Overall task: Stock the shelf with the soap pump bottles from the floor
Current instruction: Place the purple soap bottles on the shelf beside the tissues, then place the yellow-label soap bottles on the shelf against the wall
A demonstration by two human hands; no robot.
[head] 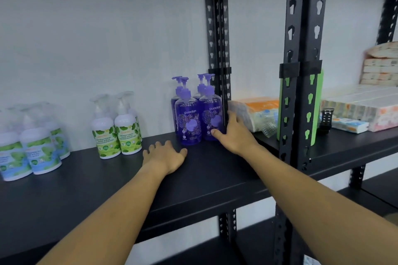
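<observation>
Head view shows me the black shelf (215, 170) at chest level, with three groups of pump bottles already standing on it: blue-labelled white ones (32, 148) far left, green-labelled white ones (117, 133) in the middle, and four purple bottles (193, 114) in two rows near the black upright (217, 49). I judge the grouping by colour is deliberate, each kind kept together with labels facing out. My right hand (234, 133) is on the front right purple bottle (212, 120), thumb across the lower front and fingers (233, 114) curled round its right side, so it has the bottle in a loose wrap; I read that as squaring it up against its neighbour and close to the upright. My left hand (165, 155) rests on the bare shelf just in front and left of the purple group, fingers spread and slightly bent, holding nothing, probably steadying me. Beyond the upright, on the next bay, lie tissue packs (256, 112) and a black watch (326, 120). The floor and any bottles left on it are out of view, so I cannot tell how many remain.
</observation>
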